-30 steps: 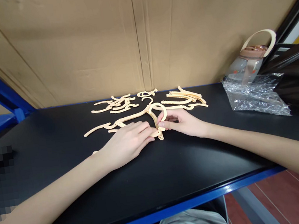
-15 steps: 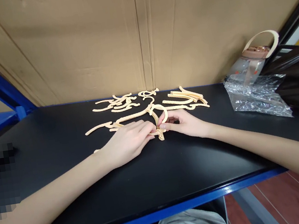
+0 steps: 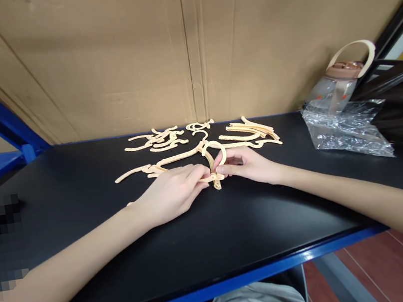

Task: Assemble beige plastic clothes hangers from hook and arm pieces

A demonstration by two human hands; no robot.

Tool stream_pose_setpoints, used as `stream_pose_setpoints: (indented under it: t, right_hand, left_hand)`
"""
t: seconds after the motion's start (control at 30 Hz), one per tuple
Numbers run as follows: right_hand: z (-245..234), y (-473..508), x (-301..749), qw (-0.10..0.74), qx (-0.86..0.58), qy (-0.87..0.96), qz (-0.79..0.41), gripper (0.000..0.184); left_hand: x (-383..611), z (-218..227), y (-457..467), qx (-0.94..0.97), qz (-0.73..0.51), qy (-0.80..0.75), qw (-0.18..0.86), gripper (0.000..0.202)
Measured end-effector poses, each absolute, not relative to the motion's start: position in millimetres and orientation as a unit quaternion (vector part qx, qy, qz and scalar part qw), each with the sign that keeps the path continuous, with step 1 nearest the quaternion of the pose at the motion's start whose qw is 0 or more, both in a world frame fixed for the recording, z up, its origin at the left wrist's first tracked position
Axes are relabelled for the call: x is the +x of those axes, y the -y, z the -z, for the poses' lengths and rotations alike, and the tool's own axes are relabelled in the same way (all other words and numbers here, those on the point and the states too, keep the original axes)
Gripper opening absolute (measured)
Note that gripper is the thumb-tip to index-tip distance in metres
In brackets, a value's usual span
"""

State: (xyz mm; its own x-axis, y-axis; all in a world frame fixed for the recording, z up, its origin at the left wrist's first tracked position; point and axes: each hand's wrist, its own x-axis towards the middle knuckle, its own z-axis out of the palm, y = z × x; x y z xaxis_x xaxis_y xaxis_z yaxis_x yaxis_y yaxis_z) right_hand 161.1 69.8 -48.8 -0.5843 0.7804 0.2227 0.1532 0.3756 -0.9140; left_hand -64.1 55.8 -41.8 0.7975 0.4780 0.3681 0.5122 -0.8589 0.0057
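My left hand (image 3: 177, 192) pinches a cream hanger arm (image 3: 211, 178) between thumb and fingers, its palm covering most of the piece. Facing it, my right hand (image 3: 249, 165) grips the lower part of a curved cream hanger hook (image 3: 223, 150) with its fingertips. The hook stands upright, its open curve facing left. Where the fingertips of both hands come close together, the arm's flat end lies against the base of the hook; whether they are joined I cannot tell. Another flat end with holes (image 3: 218, 185) points down below. Just behind lies a spread hanger (image 3: 183, 154) with its own hook.
Loose hanger pieces (image 3: 163, 147) lie at the back left, more strips (image 3: 239, 138) at the back right, and small hooks (image 3: 212, 120) between. A bottle (image 3: 344, 71) and a clear plastic bag (image 3: 350, 131) stand right. Cardboard (image 3: 97, 60) backs the black table (image 3: 209, 251).
The hanger arm's flat end in my left hand has tilted up slightly and shows more clearly against the hook's base. The right hand and hook have barely moved.
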Motion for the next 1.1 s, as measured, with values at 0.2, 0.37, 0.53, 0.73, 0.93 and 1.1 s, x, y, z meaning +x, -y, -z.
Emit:
stream_pose_setpoints:
  t: [0.2, 0.37, 0.53, 0.73, 0.93, 1.1]
  right_hand:
    - [46.9, -69.7, 162.5, 0.351, -0.305, 0.716, -0.521, 0.017]
    - [46.6, -70.5, 163.0, 0.329, -0.299, 0.699, -0.561, 0.018]
    - [46.7, -70.8, 162.8, 0.298, -0.272, 0.700, -0.589, 0.018]
    - [47.5, -73.1, 162.1, 0.309, -0.248, 0.709, -0.584, 0.019]
    - [47.6, -73.7, 162.0, 0.306, -0.236, 0.711, -0.587, 0.021]
    - [48.7, -74.9, 162.9, 0.301, -0.230, 0.707, -0.597, 0.019]
  left_hand:
    - [-62.4, 40.2, -52.6, -0.950, 0.180, 0.242, 0.085, 0.017]
    - [-64.5, 40.6, -53.5, -0.947, 0.184, 0.242, 0.106, 0.017]
    - [-65.0, 41.2, -54.8, -0.947, 0.183, 0.243, 0.101, 0.015]
    - [-63.8, 39.4, -54.2, -0.950, 0.189, 0.225, 0.100, 0.017]
    - [-64.0, 37.9, -53.2, -0.954, 0.178, 0.221, 0.094, 0.016]
    - [-63.9, 38.1, -53.0, -0.955, 0.179, 0.217, 0.089, 0.017]
